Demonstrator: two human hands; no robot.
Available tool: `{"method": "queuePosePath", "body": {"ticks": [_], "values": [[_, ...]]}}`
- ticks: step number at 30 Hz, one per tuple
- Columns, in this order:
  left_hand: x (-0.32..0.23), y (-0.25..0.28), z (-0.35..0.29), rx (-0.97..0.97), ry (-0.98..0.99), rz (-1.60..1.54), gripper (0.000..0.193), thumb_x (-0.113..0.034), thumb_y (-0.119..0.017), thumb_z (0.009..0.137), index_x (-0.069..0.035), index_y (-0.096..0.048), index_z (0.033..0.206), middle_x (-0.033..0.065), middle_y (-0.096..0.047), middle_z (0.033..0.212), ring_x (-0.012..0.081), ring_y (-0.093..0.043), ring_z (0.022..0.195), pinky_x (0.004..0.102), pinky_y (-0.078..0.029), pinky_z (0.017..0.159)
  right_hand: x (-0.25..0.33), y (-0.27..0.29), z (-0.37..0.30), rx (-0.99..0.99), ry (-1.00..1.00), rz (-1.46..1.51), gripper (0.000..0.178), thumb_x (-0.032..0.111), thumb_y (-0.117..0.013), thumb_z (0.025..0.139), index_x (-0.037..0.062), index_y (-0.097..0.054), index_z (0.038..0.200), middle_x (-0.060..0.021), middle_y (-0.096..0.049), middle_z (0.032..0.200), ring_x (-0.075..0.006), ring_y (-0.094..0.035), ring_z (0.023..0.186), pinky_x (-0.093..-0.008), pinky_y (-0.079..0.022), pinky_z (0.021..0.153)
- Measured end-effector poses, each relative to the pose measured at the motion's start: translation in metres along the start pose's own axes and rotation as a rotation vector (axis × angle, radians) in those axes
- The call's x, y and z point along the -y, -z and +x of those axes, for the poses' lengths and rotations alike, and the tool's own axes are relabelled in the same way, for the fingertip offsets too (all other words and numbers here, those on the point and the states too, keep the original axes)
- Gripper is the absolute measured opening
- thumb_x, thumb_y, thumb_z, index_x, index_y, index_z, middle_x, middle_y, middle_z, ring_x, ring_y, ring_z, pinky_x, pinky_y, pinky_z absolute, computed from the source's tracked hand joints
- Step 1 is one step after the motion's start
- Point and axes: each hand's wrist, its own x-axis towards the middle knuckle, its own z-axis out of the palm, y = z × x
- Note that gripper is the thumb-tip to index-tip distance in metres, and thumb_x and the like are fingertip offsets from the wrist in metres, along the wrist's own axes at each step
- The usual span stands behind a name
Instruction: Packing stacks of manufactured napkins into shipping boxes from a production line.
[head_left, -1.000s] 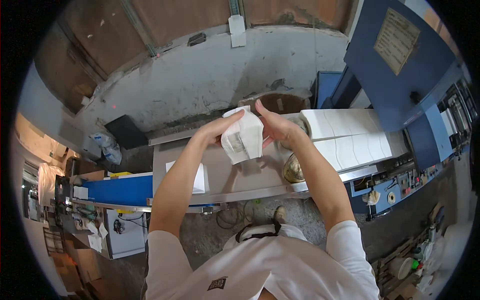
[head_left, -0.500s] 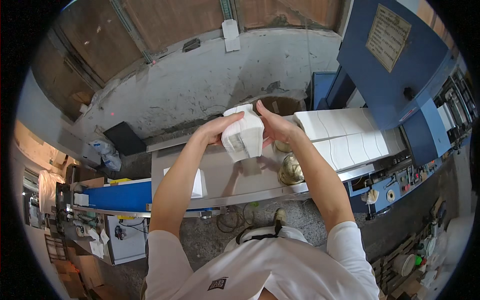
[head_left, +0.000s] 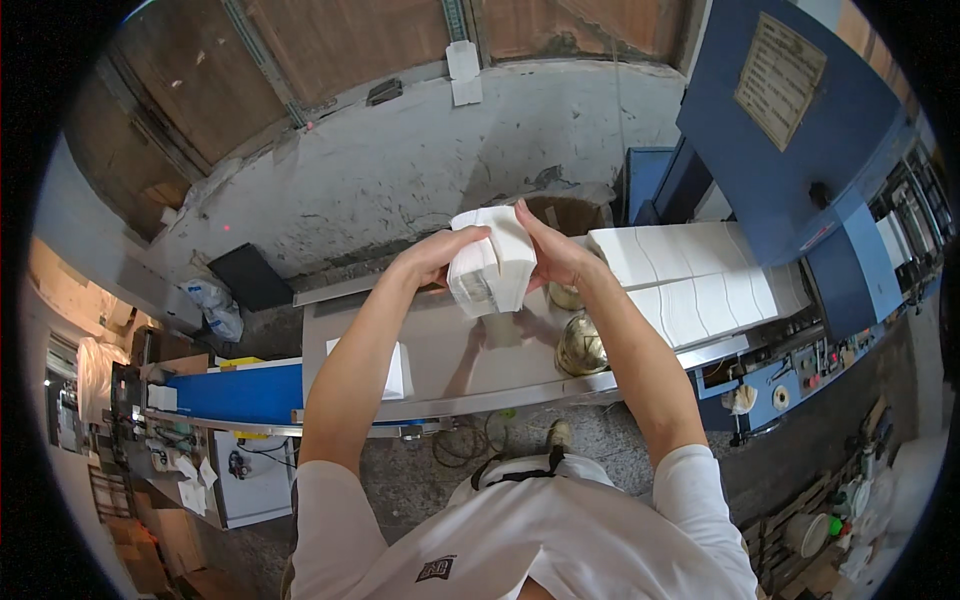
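Observation:
A thick stack of folded white paper napkins (head_left: 480,275) is held up over the table (head_left: 440,350), gripped from both sides. My left hand (head_left: 440,253) clasps its left side, thumb across the top. My right hand (head_left: 552,250) presses against the right side, with its thumb near the upper corner. A split runs down through the stack, parting it into two portions. Close to my right forearm, a brass-coloured round metal weight-like piece (head_left: 582,345) stands on the table, and a second one is partly hidden behind that hand. Another white paper pile (head_left: 396,372) lies beside my left forearm.
At the right, long rows of white napkins (head_left: 680,265) lie on the bed of a blue machine (head_left: 790,130). Behind the table are an open carton (head_left: 570,212) and a stained white wall (head_left: 360,180). A blue belt surface (head_left: 235,392) extends left.
The held napkin stack has turned slightly and split into two portions, with a gap now showing between them. My hands stay in nearly the same place.

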Motion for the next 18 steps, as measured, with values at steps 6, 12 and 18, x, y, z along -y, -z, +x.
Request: {"method": "queuePosePath", "body": {"ticks": [6,12,18], "values": [[-0.023,-0.028,-0.016,-0.145,0.043,0.166,0.059,-0.054,-0.053,0.092,-0.002,-0.062,0.119,0.01,-0.068,0.101,0.0191,-0.067,0.084,0.0342,-0.054,0.063,-0.003,0.0,0.004,-0.008,-0.063,-0.119,0.09,0.084,-0.03,0.083,0.0165,-0.046,0.14,-0.0139,-0.054,0.132,-0.0321,-0.05,0.122,-0.0568,-0.049,0.085],[-0.005,-0.022,-0.015,-0.118,0.024,0.118,0.067,-0.058,-0.051,0.091,-0.001,-0.055,0.128,0.0144,-0.065,0.115,0.0283,-0.066,0.1,0.0448,-0.056,0.074,-0.009,-0.014,0.01,-0.026,-0.091,-0.176,0.092,0.085,-0.037,0.08,0.0136,-0.049,0.138,-0.0136,-0.056,0.129,-0.0299,-0.054,0.117,-0.0523,-0.051,0.081],[0.011,-0.013,-0.016,-0.123,0.044,0.054,0.077,-0.069,-0.044,0.089,-0.006,-0.052,0.134,0.015,-0.062,0.121,0.0311,-0.062,0.108,0.0513,-0.053,0.081,-0.011,-0.024,0.013,0.047,-0.107,-0.214,0.091,0.083,-0.033,0.083,0.0149,-0.045,0.141,-0.0138,-0.053,0.134,-0.0301,-0.051,0.122,-0.0524,-0.051,0.082]]}}
